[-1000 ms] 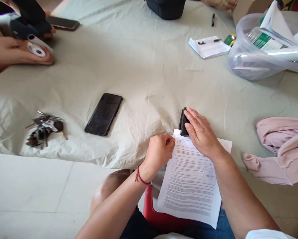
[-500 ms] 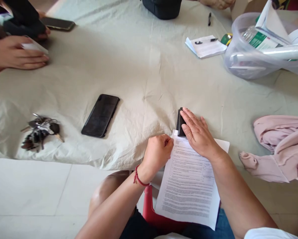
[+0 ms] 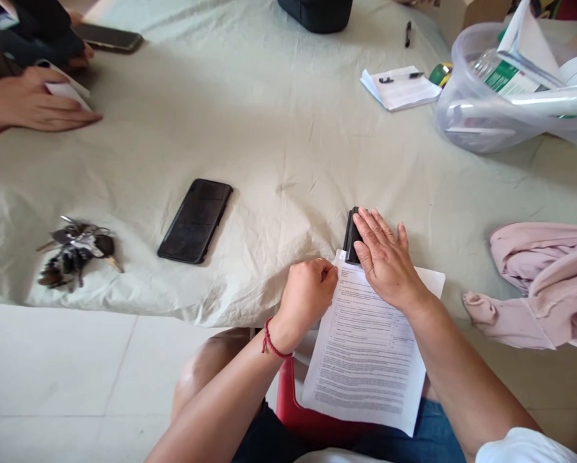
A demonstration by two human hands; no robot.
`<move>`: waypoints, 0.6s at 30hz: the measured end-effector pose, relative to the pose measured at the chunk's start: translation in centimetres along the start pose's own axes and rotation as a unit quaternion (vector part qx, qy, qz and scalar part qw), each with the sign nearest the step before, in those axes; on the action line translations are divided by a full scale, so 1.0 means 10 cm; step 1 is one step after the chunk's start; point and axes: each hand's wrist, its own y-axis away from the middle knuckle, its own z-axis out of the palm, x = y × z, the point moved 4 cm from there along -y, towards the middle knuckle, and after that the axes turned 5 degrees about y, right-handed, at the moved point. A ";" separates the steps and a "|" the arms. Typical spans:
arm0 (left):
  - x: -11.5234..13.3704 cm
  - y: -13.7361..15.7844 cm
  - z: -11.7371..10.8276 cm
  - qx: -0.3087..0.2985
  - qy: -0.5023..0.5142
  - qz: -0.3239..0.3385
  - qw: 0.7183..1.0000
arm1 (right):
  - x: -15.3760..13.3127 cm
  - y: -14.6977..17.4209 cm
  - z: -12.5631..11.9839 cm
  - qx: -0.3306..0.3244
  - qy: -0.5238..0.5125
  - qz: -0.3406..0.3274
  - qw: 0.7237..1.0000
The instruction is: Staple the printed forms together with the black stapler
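A printed sheet of paper (image 3: 365,360) hangs over the table's near edge, its top end on the cloth. At its top left corner lies a black stapler (image 3: 352,236), partly hidden by my right hand (image 3: 387,263). That hand is flat on the stapler, fingers stretched out and the thumb side toward the left. My left hand (image 3: 310,286), with a red cord bracelet (image 3: 273,344) at the wrist, is closed in a pinch on the paper's upper left edge. Whether the paper is one sheet or several, I cannot tell.
A black phone (image 3: 195,222) and a bunch of keys (image 3: 78,252) lie to the left. Pink cloth (image 3: 549,283) is at the right. Behind stand a clear plastic basket (image 3: 485,132), a notepad (image 3: 401,90) and a black case (image 3: 317,13). Another person's hand (image 3: 37,103) rests at far left.
My right hand's fingers have lifted and spread slightly on the stapler. My left hand keeps its pinch on the paper. The other person's hand at far left has shifted a little.
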 end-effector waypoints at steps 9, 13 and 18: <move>0.02 -0.01 0.01 0.005 0.002 0.003 1.000 | 0.04 -0.02 0.08 0.018 -0.022 -0.024 0.999; 0.03 0.00 0.00 0.002 0.001 -0.001 1.000 | 0.05 -0.02 0.12 0.021 -0.029 -0.028 0.999; 0.02 0.00 0.00 0.000 0.000 -0.002 1.000 | 0.05 -0.01 0.12 0.030 -0.029 -0.024 0.999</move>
